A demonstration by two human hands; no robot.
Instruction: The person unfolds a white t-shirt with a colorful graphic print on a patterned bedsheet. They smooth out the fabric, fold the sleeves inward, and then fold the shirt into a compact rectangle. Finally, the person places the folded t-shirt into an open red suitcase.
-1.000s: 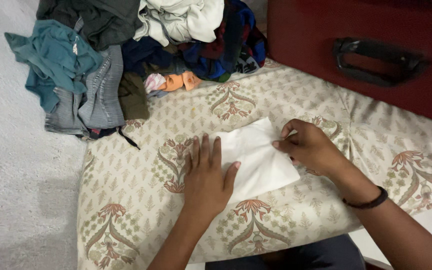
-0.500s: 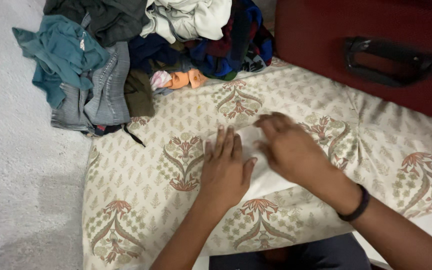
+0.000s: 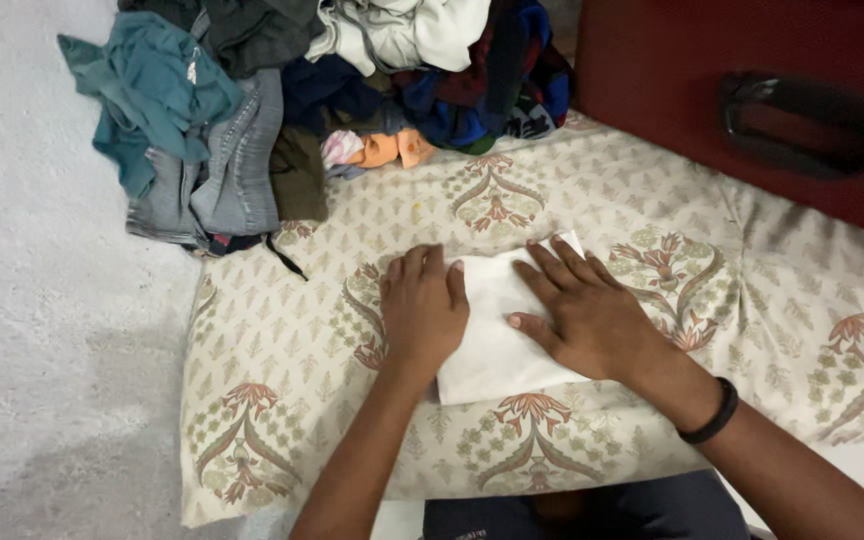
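A small white cloth, folded into a narrow rectangle, lies on a cream floral-patterned mattress. My left hand rests flat on the cloth's left edge, fingers together and pointing away from me. My right hand lies flat on the cloth's right half with fingers spread. A dark band sits on my right wrist. Neither hand grips the cloth; both press on it from above.
A heap of mixed clothes sits at the mattress's far end, with teal and grey pieces spilling onto the grey floor. A dark red suitcase with a black handle stands at the upper right.
My right hand let go of the cloth's right corner, folded it over to the left and now lies flat on it. The cloth is narrower. My left hand shifted slightly to the cloth's left edge.
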